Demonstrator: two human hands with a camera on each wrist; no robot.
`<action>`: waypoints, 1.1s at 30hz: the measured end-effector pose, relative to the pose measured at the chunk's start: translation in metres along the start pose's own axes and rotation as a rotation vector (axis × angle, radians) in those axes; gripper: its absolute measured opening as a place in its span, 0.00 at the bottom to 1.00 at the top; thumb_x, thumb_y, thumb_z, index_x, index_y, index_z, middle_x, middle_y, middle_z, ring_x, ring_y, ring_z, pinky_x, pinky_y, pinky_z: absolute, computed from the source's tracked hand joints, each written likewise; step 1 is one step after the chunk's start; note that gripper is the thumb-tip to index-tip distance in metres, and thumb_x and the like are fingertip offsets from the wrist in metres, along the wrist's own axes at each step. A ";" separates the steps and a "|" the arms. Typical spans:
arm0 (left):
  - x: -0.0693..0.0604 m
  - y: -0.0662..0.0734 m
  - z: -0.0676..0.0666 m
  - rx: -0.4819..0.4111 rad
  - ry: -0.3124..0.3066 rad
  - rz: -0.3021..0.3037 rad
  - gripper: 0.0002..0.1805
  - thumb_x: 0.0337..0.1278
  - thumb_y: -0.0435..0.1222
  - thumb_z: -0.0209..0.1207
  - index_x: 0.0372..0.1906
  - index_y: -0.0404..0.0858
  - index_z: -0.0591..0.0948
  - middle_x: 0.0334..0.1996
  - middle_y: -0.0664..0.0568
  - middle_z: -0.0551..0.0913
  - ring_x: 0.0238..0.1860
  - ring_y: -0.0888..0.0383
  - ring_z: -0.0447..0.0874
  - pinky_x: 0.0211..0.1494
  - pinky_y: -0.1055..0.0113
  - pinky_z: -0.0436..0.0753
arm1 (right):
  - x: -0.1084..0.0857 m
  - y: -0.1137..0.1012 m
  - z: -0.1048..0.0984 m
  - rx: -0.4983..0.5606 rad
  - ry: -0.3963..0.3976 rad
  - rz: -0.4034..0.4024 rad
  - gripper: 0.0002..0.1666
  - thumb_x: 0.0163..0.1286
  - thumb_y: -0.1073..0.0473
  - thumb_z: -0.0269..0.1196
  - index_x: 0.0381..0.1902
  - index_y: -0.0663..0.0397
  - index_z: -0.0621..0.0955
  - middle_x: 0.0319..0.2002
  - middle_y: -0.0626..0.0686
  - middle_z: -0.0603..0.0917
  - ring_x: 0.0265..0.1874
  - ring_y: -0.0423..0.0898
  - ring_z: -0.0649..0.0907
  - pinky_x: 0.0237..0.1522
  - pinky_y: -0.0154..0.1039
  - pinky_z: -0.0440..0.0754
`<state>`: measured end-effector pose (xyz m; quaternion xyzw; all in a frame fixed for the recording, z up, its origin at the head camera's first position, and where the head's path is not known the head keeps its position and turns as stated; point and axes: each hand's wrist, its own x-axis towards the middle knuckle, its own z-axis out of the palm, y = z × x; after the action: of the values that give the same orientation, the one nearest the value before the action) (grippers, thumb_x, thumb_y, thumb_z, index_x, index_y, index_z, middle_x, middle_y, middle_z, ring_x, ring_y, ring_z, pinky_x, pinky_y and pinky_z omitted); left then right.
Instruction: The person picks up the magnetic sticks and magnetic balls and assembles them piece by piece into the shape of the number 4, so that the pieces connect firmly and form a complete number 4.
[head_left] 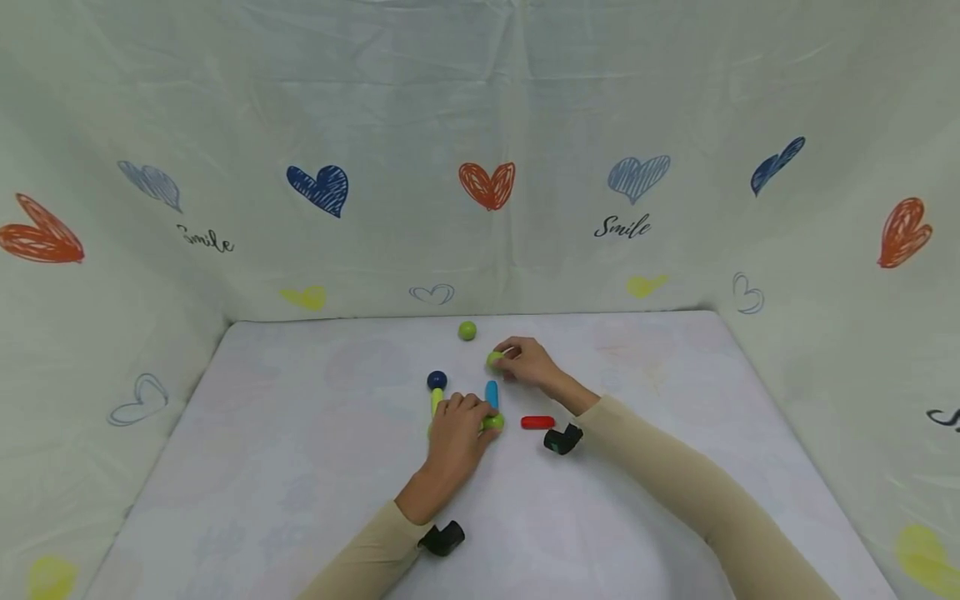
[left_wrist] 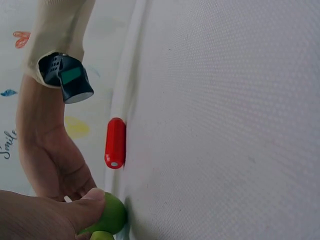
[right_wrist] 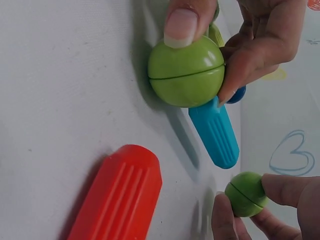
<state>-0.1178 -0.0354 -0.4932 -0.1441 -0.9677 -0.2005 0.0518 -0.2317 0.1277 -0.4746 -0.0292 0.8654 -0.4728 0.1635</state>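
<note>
Thumb and fingers of my left hand (head_left: pixel 454 433) pinch a green ball (head_left: pixel 492 422), to which a blue rod (head_left: pixel 492 395) is joined, pointing away from me. Farther back, my right hand (head_left: pixel 528 364) holds another green ball (head_left: pixel 495 359) by its fingertips, just beyond the rod's far end; the right wrist view shows a gap between this ball (right_wrist: pixel 246 194) and the blue rod (right_wrist: pixel 215 134). A yellow-green rod (head_left: pixel 437 400) with a dark blue ball (head_left: pixel 437 380) at its far end lies left of my left hand, which partly covers the pieces there.
A red rod (head_left: pixel 537 422) lies to the right of my left hand, near the right wrist's black camera (head_left: pixel 562 439). One loose green ball (head_left: pixel 467 331) rests near the table's back edge. A white cloth with printed hearts (head_left: pixel 487 185) hangs behind.
</note>
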 end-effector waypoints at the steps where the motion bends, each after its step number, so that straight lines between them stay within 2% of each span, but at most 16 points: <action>1: 0.000 0.000 0.000 -0.002 0.000 0.000 0.16 0.55 0.43 0.78 0.48 0.44 0.91 0.43 0.51 0.86 0.48 0.51 0.78 0.62 0.50 0.77 | -0.001 0.000 0.000 0.003 -0.003 0.003 0.19 0.78 0.58 0.66 0.61 0.60 0.83 0.49 0.60 0.84 0.36 0.46 0.87 0.41 0.36 0.84; 10: 0.000 0.000 0.000 -0.006 -0.012 -0.006 0.16 0.56 0.43 0.78 0.48 0.44 0.91 0.45 0.51 0.86 0.49 0.51 0.78 0.63 0.50 0.77 | -0.005 0.003 0.005 0.017 -0.030 -0.010 0.19 0.78 0.58 0.66 0.61 0.62 0.83 0.49 0.61 0.85 0.35 0.46 0.88 0.39 0.35 0.84; 22: -0.001 0.000 -0.001 -0.020 0.003 0.005 0.16 0.57 0.43 0.77 0.49 0.44 0.90 0.44 0.51 0.86 0.48 0.51 0.77 0.61 0.50 0.77 | -0.012 0.004 0.008 0.028 -0.049 -0.031 0.18 0.77 0.61 0.65 0.60 0.64 0.83 0.49 0.61 0.83 0.38 0.47 0.88 0.44 0.38 0.88; 33: -0.001 -0.002 0.002 -0.010 0.006 0.007 0.16 0.58 0.43 0.77 0.49 0.44 0.90 0.45 0.51 0.86 0.48 0.51 0.78 0.61 0.50 0.77 | -0.012 0.003 0.011 -0.009 -0.078 -0.021 0.22 0.78 0.60 0.64 0.65 0.62 0.81 0.52 0.62 0.82 0.41 0.47 0.88 0.47 0.38 0.88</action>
<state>-0.1169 -0.0364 -0.4955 -0.1473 -0.9659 -0.2057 0.0546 -0.2165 0.1232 -0.4791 -0.0573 0.8602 -0.4689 0.1923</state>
